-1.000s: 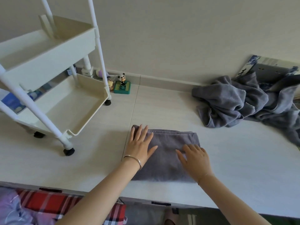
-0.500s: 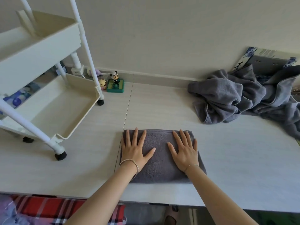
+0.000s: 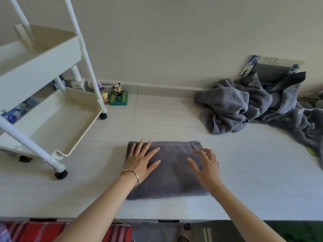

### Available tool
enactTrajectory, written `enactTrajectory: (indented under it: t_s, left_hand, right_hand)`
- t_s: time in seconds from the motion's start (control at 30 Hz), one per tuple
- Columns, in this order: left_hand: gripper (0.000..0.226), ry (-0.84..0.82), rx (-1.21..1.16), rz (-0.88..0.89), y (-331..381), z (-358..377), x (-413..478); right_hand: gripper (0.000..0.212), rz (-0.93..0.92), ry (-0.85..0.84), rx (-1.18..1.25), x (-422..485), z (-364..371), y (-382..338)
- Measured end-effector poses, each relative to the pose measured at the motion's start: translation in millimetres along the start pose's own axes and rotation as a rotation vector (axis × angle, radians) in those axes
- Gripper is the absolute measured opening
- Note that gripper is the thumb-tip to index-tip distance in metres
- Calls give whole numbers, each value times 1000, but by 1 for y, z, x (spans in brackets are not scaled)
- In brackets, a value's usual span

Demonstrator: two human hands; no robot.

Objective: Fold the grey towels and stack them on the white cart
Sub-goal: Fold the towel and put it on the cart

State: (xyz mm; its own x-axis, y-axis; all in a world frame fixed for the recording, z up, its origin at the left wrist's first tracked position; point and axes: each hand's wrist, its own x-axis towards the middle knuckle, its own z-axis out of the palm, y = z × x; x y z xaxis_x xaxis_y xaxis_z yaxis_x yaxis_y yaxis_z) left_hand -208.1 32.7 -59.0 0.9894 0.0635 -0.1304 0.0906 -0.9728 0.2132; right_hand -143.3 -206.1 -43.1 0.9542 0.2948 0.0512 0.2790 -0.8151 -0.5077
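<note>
A folded grey towel lies flat on the pale table near its front edge. My left hand rests flat on the towel's left part, fingers straight and spread. My right hand is over the towel's right part with fingers spread; it looks blurred and slightly lifted. A heap of unfolded grey towels lies at the back right. The white cart stands on the table at the left, its lower tray and upper tray bare.
A panda figure on a green base and small toys stand by the wall beside the cart's wheel. A blue-patterned board leans on the wall behind the heap. A red checked cloth shows below the table edge.
Both hands slid over the folded towel, smoothing it. The right hand moved toward the right edge and now looks raised a little. The view shifted slightly.
</note>
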Motion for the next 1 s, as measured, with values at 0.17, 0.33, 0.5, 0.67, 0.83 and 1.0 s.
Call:
enactTrajectory:
  t_s: [0.17, 0.33, 0.5, 0.67, 0.83, 1.0]
  left_hand:
    - [105, -59, 29, -96, 6, 0, 7]
    - [73, -81, 135, -210, 26, -14, 4]
    - [60, -140, 156, -292, 65, -25, -3]
    - [57, -161, 105, -52, 98, -25, -8]
    - [45, 49, -86, 276, 94, -19, 9]
    - [69, 203, -190, -58, 60, -18, 63]
  right_hand:
    - [73, -295, -218, 12, -22, 11, -20]
    - [96, -317, -217, -216, -11, 2, -19]
    - [57, -155, -353, -318, 24, -12, -18]
    - [46, 3, -340, -254, 41, -14, -6]
    - [59, 180, 3, -80, 17, -17, 18]
    - [99, 592, 163, 267, -16, -17, 37]
